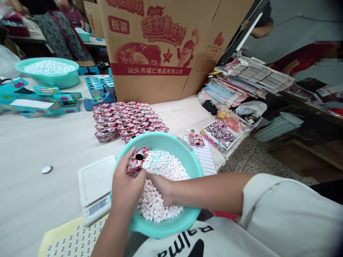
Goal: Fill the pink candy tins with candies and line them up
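Observation:
My left hand (128, 184) is wrapped round a small red printed candy box (134, 166), with a dark round hole in its top. It holds the box tilted over the left side of a turquoise basin (197, 166). Small white and pale pink candies (154, 208) fill much of the basin. My right hand (162, 185) reaches into these candies, just below the box. Its fingers are hidden behind my left hand and among the candies, so their grip does not show.
A white scale (98, 178) stands left of the basin, near a loose round lid (47, 170). Behind are rows of red boxes (125, 119) and a large carton (160, 82). At right lie a tray of lids (219, 134) and a paper stack (246, 76). Other people stand farther back.

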### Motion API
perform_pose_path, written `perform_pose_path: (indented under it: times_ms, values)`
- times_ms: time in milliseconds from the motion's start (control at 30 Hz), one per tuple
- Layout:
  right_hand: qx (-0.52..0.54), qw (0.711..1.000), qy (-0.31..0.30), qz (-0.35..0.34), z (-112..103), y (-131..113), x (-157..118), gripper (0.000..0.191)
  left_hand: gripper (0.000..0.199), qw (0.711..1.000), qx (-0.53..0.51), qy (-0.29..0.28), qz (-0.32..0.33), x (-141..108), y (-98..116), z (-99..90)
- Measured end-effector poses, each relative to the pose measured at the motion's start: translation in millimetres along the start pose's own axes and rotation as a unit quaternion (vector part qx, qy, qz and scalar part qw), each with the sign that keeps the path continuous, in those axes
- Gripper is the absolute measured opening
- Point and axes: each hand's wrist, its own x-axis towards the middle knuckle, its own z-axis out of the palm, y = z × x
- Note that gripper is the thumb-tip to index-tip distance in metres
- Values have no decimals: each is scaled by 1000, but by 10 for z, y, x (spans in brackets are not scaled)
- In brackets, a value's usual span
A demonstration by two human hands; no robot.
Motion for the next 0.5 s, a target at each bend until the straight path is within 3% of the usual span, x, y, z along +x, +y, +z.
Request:
perform_pose_path:
  times_ms: [100,167,267,367,500]
  values:
    - [74,995,-49,35,-47,-57,74,53,47,999,14,3,29,3,5,-7]
    - [116,992,-51,7,-69,-128,93,45,46,1000,7,12,19,-1,14,-13]
    - [177,979,-32,-91,-62,-322,19,36,46,1000,16,4,21,-33,32,-29]
    - [223,952,29,-207,-4,-579,-189,25,45,999,35,-14,26,-113,34,-42]
    - [237,912,47,-332,120,-826,-524,16,42,995,59,-84,-5,-245,14,5]
